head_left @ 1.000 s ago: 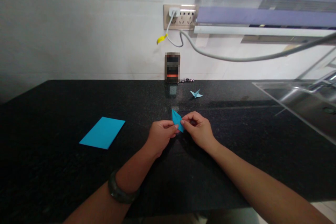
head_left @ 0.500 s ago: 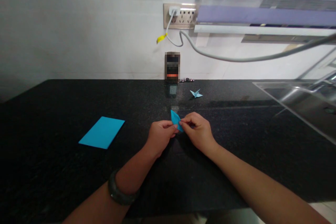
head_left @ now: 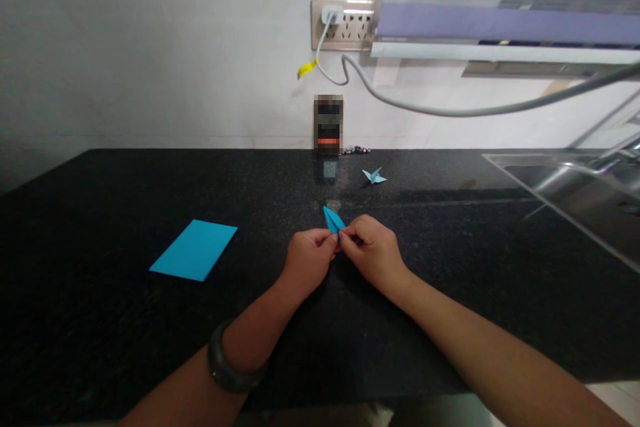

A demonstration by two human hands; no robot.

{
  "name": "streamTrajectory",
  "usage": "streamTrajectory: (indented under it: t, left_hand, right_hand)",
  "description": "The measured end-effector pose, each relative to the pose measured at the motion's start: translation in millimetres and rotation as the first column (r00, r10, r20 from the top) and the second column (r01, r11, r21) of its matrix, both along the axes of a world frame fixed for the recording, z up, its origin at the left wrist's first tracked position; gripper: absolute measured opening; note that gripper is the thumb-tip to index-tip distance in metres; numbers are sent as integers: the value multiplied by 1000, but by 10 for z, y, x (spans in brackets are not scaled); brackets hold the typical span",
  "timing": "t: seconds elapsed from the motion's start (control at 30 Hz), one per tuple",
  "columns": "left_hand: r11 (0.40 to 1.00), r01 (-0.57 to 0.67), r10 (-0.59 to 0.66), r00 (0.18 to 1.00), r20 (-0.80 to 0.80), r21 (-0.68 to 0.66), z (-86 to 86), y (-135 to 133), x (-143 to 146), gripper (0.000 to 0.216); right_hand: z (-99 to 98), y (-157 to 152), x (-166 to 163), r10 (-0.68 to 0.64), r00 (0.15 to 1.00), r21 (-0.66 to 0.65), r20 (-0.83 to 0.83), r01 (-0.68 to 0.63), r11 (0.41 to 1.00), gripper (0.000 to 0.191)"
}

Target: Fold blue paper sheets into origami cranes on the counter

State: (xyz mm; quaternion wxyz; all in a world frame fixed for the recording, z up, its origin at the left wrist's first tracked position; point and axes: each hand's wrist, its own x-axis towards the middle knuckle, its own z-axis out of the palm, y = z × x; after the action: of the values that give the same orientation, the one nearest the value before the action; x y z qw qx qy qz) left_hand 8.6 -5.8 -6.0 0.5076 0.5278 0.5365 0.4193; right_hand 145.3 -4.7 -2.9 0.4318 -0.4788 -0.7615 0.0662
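A small piece of folded blue paper point(head_left: 332, 219), pointed at its far end, is pinched between both hands above the dark countertop. My left hand point(head_left: 309, 259) grips its lower left side between thumb and fingers. On the other side, my right hand point(head_left: 374, 247) pinches the right edge, its fingertips close to the left thumb. The paper's lower end is hidden behind the fingers. Farther back lies a pale blue folded paper crane point(head_left: 374, 176). To the left, a flat stack of blue paper sheets point(head_left: 195, 250) rests on the counter.
The black speckled countertop point(head_left: 100, 333) runs back to a white wall. A phone-like device point(head_left: 329, 123), blurred out, leans there beside a beaded string point(head_left: 356, 150). A grey cable point(head_left: 430, 110) hangs from a wall socket point(head_left: 345, 25). At right is a metal sink point(head_left: 590, 197).
The folded paper has turned and closed up slightly, showing a crease down its middle. My right hand has shifted a little left, closer to the left fingers.
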Motion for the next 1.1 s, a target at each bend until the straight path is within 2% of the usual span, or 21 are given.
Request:
streamTrajectory:
  t: [0.23,0.37,0.47,0.67,1.1]
  left_hand:
    - [999,42,-40,996,75,-24,17,12,3,18]
    - [997,53,-47,992,-115,50,15,20,-17,19]
    - [986,74,-22,948,-319,150,25,18,-44,21]
    - [965,129,4,862,-507,227,86,2,-66,23]
    - [951,183,-2,808,-589,249,105,-33,-67,23]
  right_hand:
    - [-2,-1,-11,27,985,67,169,-38,997,19]
    - [24,-13,-8,25,972,36,233,-35,999,21]
    - [32,-25,-5,56,970,4,239,-58,998,22]
    - [-8,-13,8,93,979,-41,183,-87,995,18]
    - [-33,18,27,131,987,-144,-92,-144,979,16]
